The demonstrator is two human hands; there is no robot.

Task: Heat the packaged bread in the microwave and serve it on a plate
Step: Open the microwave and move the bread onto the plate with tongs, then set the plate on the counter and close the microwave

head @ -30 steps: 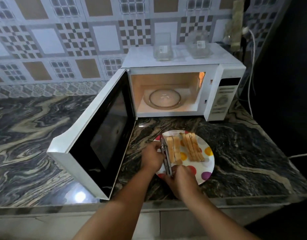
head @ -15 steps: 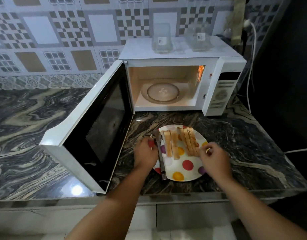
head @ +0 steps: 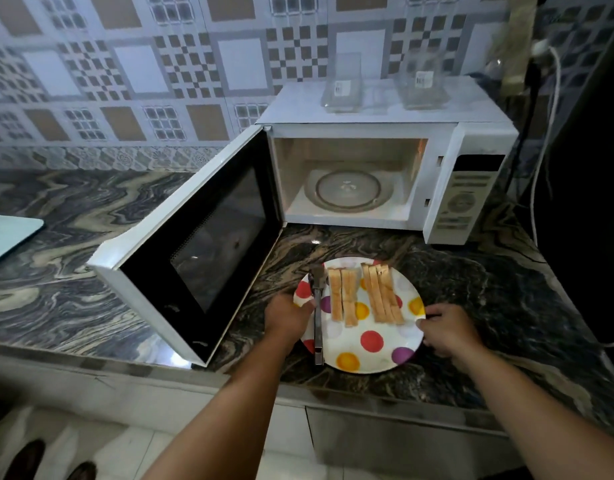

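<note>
1. Bread: toasted slices stand on edge in two groups on the plate, a left pair and a right cluster of about four, with a gap between the groups. All of it sits in the upper half of the plate.
2. The plate is white with red, yellow and purple dots. It rests on the marble counter, directly in front of the microwave and apart from it.
3. Metal tongs lie along the plate's left side, just beside the left bread pair, handle end overhanging the near rim.
4. Left hand: at the plate's left rim, thumb on top of the edge next to the tongs. The other fingers are hidden beneath; I cannot tell how they lie.
5. Right hand: at the plate's right rim, thumb on the edge, fingers curled down round the outside.
6. The microwave door is swung fully open to the left. The cavity is lit, and the glass turntable is bare.
7. Two clear containers stand on top of the microwave, each with a small label.
8. A white cable hangs down the right wall. A pale blue board sits at the far left of the counter.
</note>
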